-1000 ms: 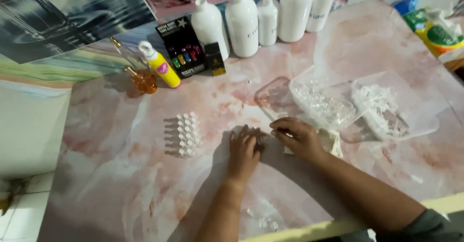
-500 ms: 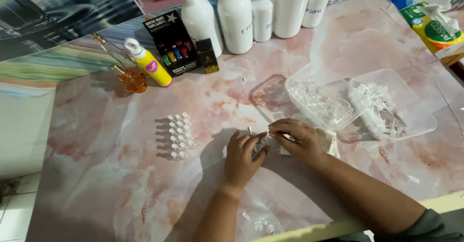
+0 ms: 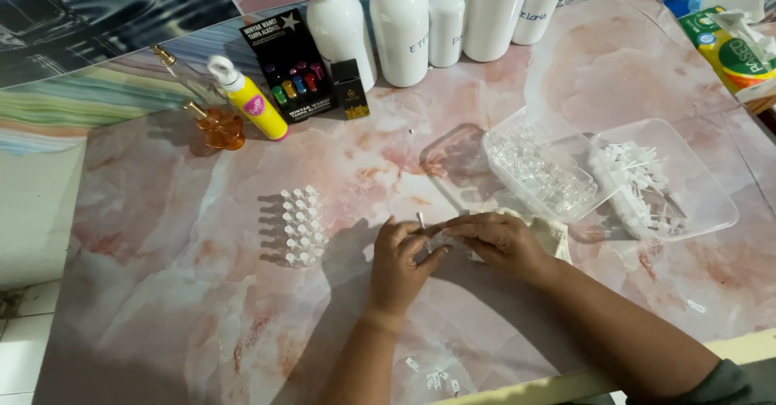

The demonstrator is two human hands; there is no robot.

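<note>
My left hand (image 3: 402,263) and my right hand (image 3: 499,242) meet at the middle of a pink marbled table (image 3: 162,276). Together they pinch a tiny clear vial with a white stick (image 3: 422,221) poking up between the fingertips. Just left of my hands stands a block of several small capped clear vials (image 3: 300,226) in neat rows. To the right, a clear plastic tray (image 3: 540,170) holds loose clear vials, and a second clear tray (image 3: 659,187) holds white applicator sticks. A pale cloth (image 3: 554,235) lies under my right hand.
Several white plastic bottles (image 3: 400,25) line the back edge. A black display card (image 3: 288,65), a small black box (image 3: 350,90), a yellow bottle (image 3: 246,98) and an amber glass bottle (image 3: 217,126) stand at the back left. Small paper labels (image 3: 432,377) lie near the front edge. A green-yellow pack (image 3: 731,49) sits far right.
The camera view has shifted slightly, so everything sits lower and more to the right. My hands stay together at the table's middle, working the same small vial.
</note>
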